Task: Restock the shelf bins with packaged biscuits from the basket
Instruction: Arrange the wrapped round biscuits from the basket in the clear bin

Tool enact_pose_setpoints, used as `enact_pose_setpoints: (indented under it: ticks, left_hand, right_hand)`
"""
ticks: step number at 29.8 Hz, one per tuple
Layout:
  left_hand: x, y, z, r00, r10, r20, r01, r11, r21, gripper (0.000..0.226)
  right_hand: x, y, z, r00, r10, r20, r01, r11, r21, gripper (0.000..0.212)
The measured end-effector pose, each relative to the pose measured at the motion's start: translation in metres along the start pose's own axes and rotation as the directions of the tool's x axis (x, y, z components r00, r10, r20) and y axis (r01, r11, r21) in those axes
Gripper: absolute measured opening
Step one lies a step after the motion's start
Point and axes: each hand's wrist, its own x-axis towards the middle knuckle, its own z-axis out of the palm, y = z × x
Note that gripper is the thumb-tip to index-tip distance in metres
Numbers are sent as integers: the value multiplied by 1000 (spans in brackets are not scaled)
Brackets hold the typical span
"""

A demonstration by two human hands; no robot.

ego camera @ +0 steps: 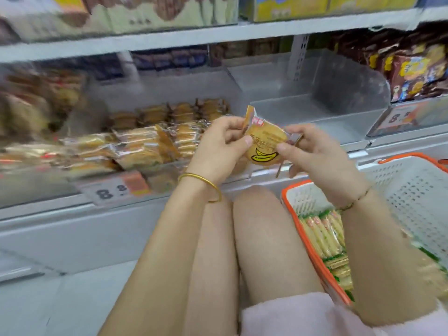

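A round biscuit packet with a banana picture (264,147) is held up in front of the shelf by both hands. My left hand (221,146) pinches its left side and my right hand (312,151) pinches its right side. Behind my left hand, a clear shelf bin (169,166) holds several rows of similar orange-wrapped biscuit packets (145,144). To its right stands a clear bin (339,122) with nothing visible inside. A white basket with an orange rim (412,190) sits at the lower right, holding several green-and-yellow biscuit packets (324,234).
A price tag reading 8 (114,190) hangs on the bin's front. Brown snack bags (412,73) fill the bin at far right. Boxes line the upper shelf (169,37). My bare knees (254,226) are between the shelf base and the basket. The view is motion-blurred.
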Motion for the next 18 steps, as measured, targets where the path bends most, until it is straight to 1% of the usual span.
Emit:
enact_pose_setpoints:
  ticks: [3, 5, 7, 9, 12, 14, 16, 18]
  left_hand:
    - [-17, 14, -44, 988, 71, -138, -64, 997, 52, 25]
    - [-26, 24, -73, 966, 148, -213, -115, 981, 158, 26]
    - [-31, 33, -101, 933, 217, -288, -131, 948, 290, 25]
    - [-33, 36, -129, 893, 265, -364, -86, 894, 440, 24]
    - [-33, 26, -172, 832, 297, -468, 91, 759, 645, 33]
    - [-37, 17, -194, 812, 290, -507, 173, 710, 683, 42]
    - [-40, 9, -209, 810, 277, -517, 198, 701, 685, 46]
    - [-43, 2, -219, 819, 263, -509, 225, 669, 708, 48]
  right_hand:
    - [11, -28, 41, 992, -116, 47, 117, 993, -21, 25]
    - [20, -43, 67, 980, -195, 50, 197, 979, -42, 28]
    - [30, -59, 96, 960, -273, 53, 276, 959, -63, 28]
    - [42, -71, 128, 931, -362, 56, 366, 923, -118, 26]
    - [62, -83, 175, 901, -427, 76, 429, 852, -300, 25]
    - [73, -85, 203, 899, -420, 125, 431, 800, -418, 26]
    - [81, -87, 224, 904, -385, 186, 426, 769, -477, 26]
    - [86, -89, 239, 919, -315, 239, 395, 744, -539, 26]
